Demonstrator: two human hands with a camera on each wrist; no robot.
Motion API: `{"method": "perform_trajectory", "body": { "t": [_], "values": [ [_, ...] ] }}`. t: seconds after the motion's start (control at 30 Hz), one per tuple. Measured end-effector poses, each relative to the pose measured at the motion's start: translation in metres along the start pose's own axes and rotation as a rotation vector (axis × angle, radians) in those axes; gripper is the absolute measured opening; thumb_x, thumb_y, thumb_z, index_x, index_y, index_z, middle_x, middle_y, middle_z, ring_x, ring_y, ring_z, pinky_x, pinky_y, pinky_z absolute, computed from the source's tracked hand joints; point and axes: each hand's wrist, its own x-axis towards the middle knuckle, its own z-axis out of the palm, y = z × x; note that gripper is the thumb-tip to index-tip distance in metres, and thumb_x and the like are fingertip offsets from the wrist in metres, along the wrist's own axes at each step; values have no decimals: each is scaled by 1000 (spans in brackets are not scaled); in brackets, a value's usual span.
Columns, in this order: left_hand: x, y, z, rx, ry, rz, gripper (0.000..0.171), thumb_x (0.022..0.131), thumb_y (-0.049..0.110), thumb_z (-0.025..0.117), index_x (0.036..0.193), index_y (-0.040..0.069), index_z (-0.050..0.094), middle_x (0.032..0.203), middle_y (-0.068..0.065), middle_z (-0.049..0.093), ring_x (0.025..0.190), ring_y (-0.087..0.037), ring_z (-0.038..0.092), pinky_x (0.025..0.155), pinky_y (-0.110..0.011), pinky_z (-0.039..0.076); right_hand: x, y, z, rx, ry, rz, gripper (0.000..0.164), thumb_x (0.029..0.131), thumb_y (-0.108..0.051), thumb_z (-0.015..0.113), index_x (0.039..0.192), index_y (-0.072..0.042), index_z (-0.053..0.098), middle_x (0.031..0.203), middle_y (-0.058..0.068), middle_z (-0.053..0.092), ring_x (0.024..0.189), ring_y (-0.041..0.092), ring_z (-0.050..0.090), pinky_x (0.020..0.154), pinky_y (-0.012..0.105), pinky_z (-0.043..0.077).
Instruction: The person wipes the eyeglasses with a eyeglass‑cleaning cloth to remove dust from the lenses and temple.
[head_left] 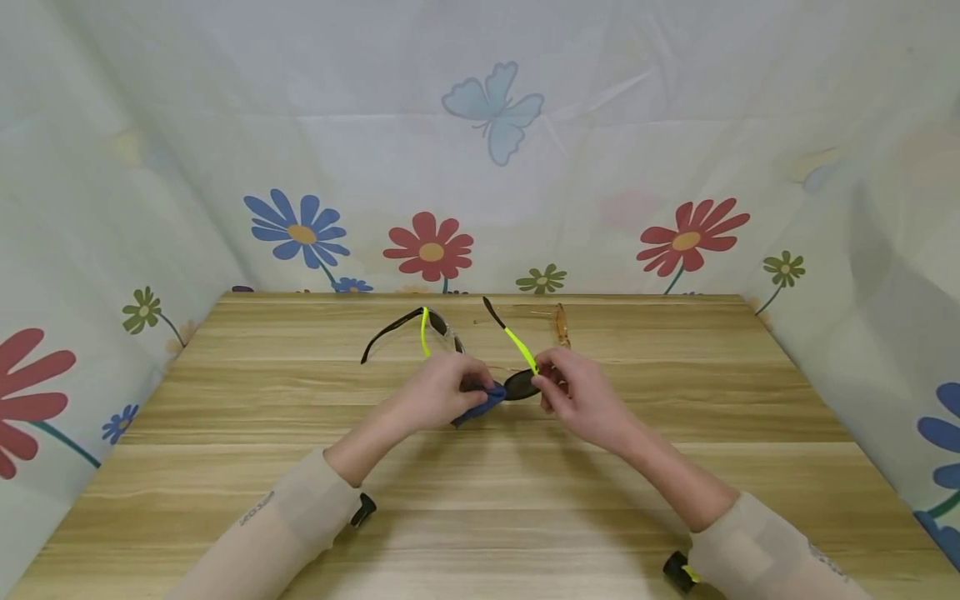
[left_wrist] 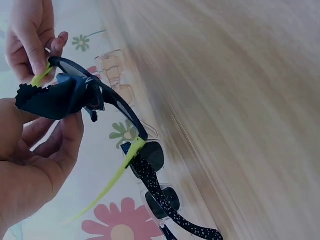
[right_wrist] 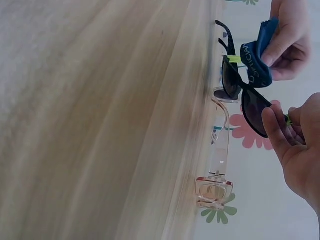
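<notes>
- Sunglasses with yellow temples (right_wrist: pixel 254 111), raised over the tabletop (head_left: pixel 645 487): right hand (head_left: pixel 581 396) pinches one hinge end, left hand (head_left: pixel 438 392) a blue cloth (left_wrist: pixel 55 97) (lettered) against them.
- Clear-framed sunglasses (left_wrist: pixel 170 201), amber-framed glasses (head_left: pixel 562 323) near the far edge; side edges well apart.
- Wood grain below, flower-printed curtain (head_left: pixel 345 150) behind.

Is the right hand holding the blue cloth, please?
No, the left hand pinches the blue cloth; the right hand grips yellow-armed sunglasses.

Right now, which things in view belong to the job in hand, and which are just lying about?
In the job:
blue cloth, pinched by the left fingers
black sunglasses with yellow-green temples, held by the right fingers

Just lying about:
clear-framed sunglasses with speckled black temples
amber-tinted glasses, both on the table
</notes>
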Motion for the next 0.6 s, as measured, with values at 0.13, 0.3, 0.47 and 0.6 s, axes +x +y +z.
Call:
{"method": "perform_trajectory", "body": {
  "t": [0.13,0.3,0.47,0.6],
  "values": [
    [0,-2,0,47,41,0,7,91,0,76,96,5,76,92,-4,74,86,-15,68,81,-36,56,-1,0,-1,-17,14,-17,9,97,9,64,105,5,62,87,13,61,63,10,63,54,25,54],
    [1,-3,1,107,65,-19,7,90,-2,75,95,3,75,91,-7,74,86,-19,68,80,-38,57,-1,-2,-2,-57,25,-58,10,97,8,65,105,4,62,86,11,61,64,8,61,54,25,53],
    [1,-2,1,181,69,-41,8,89,-3,75,93,4,76,91,-7,73,86,-20,67,80,-37,56,-1,-4,-2,-85,35,-90,11,96,9,66,105,3,62,86,7,61,65,7,61,54,24,52],
    [1,0,1,239,60,-48,8,90,-3,74,93,4,76,91,-7,73,85,-21,68,78,-36,57,-2,-4,-1,-88,41,-99,12,95,9,66,105,3,62,86,6,61,65,6,61,54,23,52]
  ]
}}
